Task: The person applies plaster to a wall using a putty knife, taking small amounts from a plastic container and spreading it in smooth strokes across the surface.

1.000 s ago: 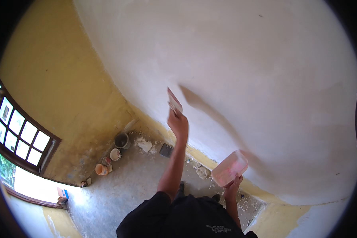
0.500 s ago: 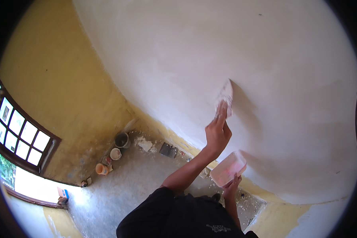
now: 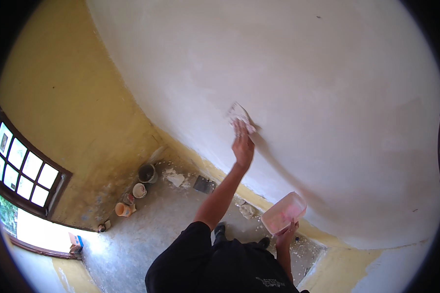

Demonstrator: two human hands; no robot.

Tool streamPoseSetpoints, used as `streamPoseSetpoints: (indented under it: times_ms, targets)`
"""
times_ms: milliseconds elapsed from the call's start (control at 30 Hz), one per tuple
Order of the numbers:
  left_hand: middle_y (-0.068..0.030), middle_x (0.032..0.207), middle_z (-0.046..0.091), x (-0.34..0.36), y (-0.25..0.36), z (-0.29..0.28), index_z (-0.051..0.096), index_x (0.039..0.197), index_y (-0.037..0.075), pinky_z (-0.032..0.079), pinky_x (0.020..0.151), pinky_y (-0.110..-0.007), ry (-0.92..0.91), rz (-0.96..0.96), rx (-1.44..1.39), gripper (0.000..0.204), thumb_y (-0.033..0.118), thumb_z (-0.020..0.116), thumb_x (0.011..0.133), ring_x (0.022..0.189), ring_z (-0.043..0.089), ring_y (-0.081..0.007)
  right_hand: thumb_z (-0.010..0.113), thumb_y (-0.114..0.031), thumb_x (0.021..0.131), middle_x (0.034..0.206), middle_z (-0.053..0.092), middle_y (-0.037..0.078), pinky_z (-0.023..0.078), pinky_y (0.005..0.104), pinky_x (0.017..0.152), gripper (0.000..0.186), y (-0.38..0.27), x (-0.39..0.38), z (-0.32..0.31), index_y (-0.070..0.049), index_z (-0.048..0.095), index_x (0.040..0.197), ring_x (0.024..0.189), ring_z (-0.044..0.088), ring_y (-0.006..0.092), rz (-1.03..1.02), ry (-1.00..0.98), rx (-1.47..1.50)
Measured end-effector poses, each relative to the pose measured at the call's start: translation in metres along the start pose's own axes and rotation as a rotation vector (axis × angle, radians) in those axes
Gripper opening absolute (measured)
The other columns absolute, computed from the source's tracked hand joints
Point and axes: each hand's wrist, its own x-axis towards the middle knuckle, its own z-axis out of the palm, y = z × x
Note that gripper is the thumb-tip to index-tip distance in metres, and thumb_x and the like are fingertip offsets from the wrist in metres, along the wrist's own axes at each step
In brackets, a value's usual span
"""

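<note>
My left hand [image 3: 243, 148] grips a putty knife [image 3: 240, 115] smeared with whitish paste. Its broad blade lies against the white-coated wall [image 3: 322, 117], tilted to the upper left, and casts a shadow to the lower right. Lower down on the right, my right hand [image 3: 286, 235] holds a translucent, pinkish plastic tub [image 3: 282, 215] by its near side. The tub is tipped, with paste smeared inside. It is close to the wall; whether it touches cannot be told.
Several buckets, among them a dark bucket [image 3: 147, 173] and an orange bucket [image 3: 124, 209], line the yellow wall [image 3: 78, 112]. White rubble [image 3: 175, 178] and a dark flat block [image 3: 204, 184] lie on the concrete floor [image 3: 146, 244]. A framed window [image 3: 27, 163] is far left.
My left hand has slid the putty knife leftward along the wall, and the blade has turned to the upper left. My right hand and the tub have shifted only slightly.
</note>
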Motion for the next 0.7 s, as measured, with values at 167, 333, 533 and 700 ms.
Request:
streamPoseSetpoints:
  times_ms: [167,333,533,700]
  targets:
    - [-0.0266,0.137,0.052,-0.087,0.021,-0.023,0.05,0.135,-0.004,0.051,0.095,-0.045,-0.206,0.115,-0.158,0.054,-0.013,0.046,0.081,0.128,0.049,-0.0429,0.054,-0.031,0.097,0.13,0.048,0.012,0.055,0.0379,0.084,0.057,-0.018,-0.01,0.011,-0.01,0.028,0.143,0.116,0.055,0.0256,0.084,0.039,0.014]
    - [-0.0248,0.106,0.067,-0.072,0.011,-0.062,0.061,0.116,-0.007,0.053,0.073,-0.04,0.012,-0.38,-0.14,0.032,-0.006,0.046,0.087,0.086,0.068,-0.038,0.053,-0.031,0.098,0.128,0.049,0.012,0.056,0.0358,0.079,0.055,-0.014,0.003,-0.003,-0.01,0.028,0.143,0.107,0.058,0.0239,0.064,0.016,-0.044]
    - [-0.0204,0.078,0.068,0.075,-0.042,-0.062,0.064,0.096,-0.009,0.049,0.066,-0.039,0.162,-0.634,-0.292,0.021,-0.002,0.048,0.086,0.066,0.063,-0.0292,0.052,-0.031,0.098,0.125,0.049,0.013,0.053,0.0368,0.085,0.057,-0.003,0.004,0.001,-0.008,0.027,0.144,0.109,0.056,0.0246,0.048,-0.034,0.005]
    - [-0.022,0.065,0.058,0.088,0.049,-0.052,0.067,0.107,-0.003,0.044,0.054,-0.039,0.052,-0.472,-0.148,0.029,-0.004,0.048,0.085,0.053,0.054,-0.0315,0.052,-0.032,0.099,0.127,0.047,0.014,0.046,0.04,0.096,0.059,-0.001,0.0,0.001,-0.003,0.026,0.143,0.117,0.05,0.0254,0.009,-0.012,-0.05]
